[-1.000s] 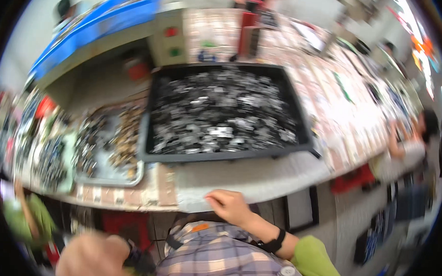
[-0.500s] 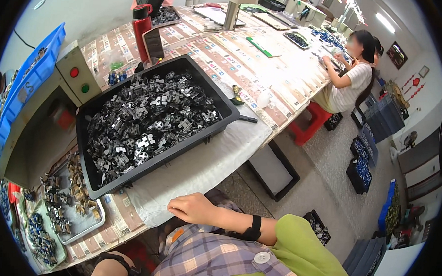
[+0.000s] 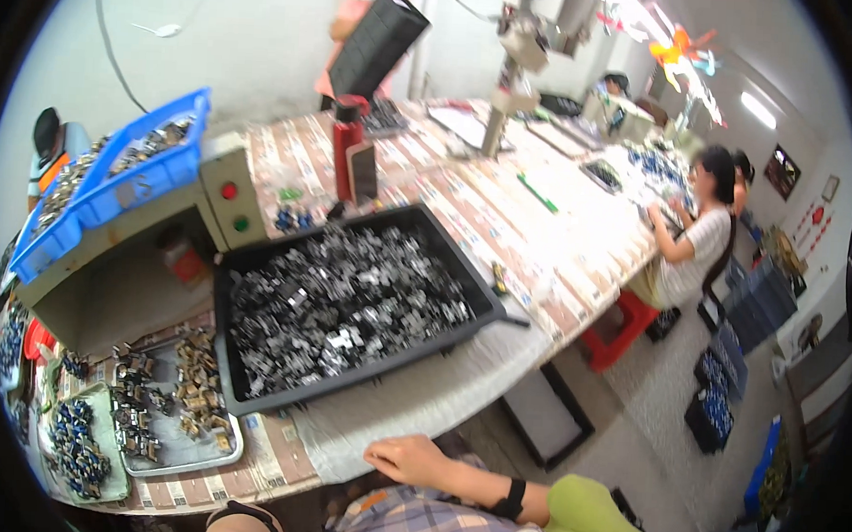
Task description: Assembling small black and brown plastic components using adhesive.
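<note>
My right hand (image 3: 404, 458) rests at the front edge of the table, by the white sheet (image 3: 381, 418). Its fingers are curled together, and nothing shows in them. Beyond it sits a large black tray (image 3: 364, 387) heaped with small black and silver metal parts (image 3: 348, 301). Of my left arm (image 3: 243, 528) only a piece with a black band shows at the lower edge; the left hand is out of view.
Left of the black tray are a metal tray (image 3: 185, 460) of brass-coloured and dark parts and a machine housing (image 3: 122, 262) with blue bins (image 3: 144, 182) on top. A red bottle (image 3: 346, 153) and a phone (image 3: 362, 173) stand behind. A co-worker (image 3: 698, 230) sits at right; another person holds a black crate (image 3: 379, 45).
My view has tilted up, so the scene sits lower and further right, and more of the person with the crate shows. My right hand stays curled at the table edge.
</note>
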Available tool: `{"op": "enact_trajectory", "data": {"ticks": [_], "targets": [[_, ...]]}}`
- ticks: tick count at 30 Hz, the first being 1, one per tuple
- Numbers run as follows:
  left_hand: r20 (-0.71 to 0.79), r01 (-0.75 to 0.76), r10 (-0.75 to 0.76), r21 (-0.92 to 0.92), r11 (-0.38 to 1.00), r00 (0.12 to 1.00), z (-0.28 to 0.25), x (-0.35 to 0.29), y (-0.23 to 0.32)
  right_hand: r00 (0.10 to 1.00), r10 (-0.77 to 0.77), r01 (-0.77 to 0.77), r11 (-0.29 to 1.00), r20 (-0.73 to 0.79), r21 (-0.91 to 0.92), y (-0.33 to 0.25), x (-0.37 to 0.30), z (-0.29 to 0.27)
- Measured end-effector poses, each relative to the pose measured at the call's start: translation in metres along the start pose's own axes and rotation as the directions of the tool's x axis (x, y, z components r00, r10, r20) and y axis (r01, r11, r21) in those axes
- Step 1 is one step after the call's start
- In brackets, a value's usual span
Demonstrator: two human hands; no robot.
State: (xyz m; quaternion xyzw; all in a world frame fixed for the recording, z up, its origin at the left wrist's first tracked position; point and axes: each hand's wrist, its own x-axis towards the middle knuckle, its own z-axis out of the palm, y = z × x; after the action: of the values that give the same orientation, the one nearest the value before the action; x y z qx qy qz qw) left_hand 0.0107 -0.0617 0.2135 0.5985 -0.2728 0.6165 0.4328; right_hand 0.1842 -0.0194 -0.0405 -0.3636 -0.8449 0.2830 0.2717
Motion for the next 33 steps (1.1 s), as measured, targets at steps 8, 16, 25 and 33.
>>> {"op": "enact_trajectory", "data": {"ticks": [8, 16, 25, 33], "targets": [[-0.286, 0.154, -0.152, -0.014, 0.988, 0.946, -0.023, -0.036, -0.032, 0.989, 0.147, -0.147, 0.987, -0.002, -0.060, 0.002, -0.009, -0.005], [-0.021, 0.834, -0.834, -0.007, 0.552, 0.552, -0.072, -0.086, -0.125, 0.937, 0.106, -0.134, 0.989, -0.332, -0.063, 0.014, -0.021, -0.009], [0.174, 0.998, -0.984, -0.061, -0.035, -0.024, -0.032, -0.117, -0.293, 0.237, 0.560, -0.628, 0.712, -0.794, 0.315, 0.103, -0.135, -0.111], [0.240, 0.456, -0.945, 0.831, 0.318, 0.222, 0.019, -0.138, -0.450, -0.609, 0.645, -0.422, 0.229, -0.462, 0.877, 0.268, -0.408, -0.091]]}}
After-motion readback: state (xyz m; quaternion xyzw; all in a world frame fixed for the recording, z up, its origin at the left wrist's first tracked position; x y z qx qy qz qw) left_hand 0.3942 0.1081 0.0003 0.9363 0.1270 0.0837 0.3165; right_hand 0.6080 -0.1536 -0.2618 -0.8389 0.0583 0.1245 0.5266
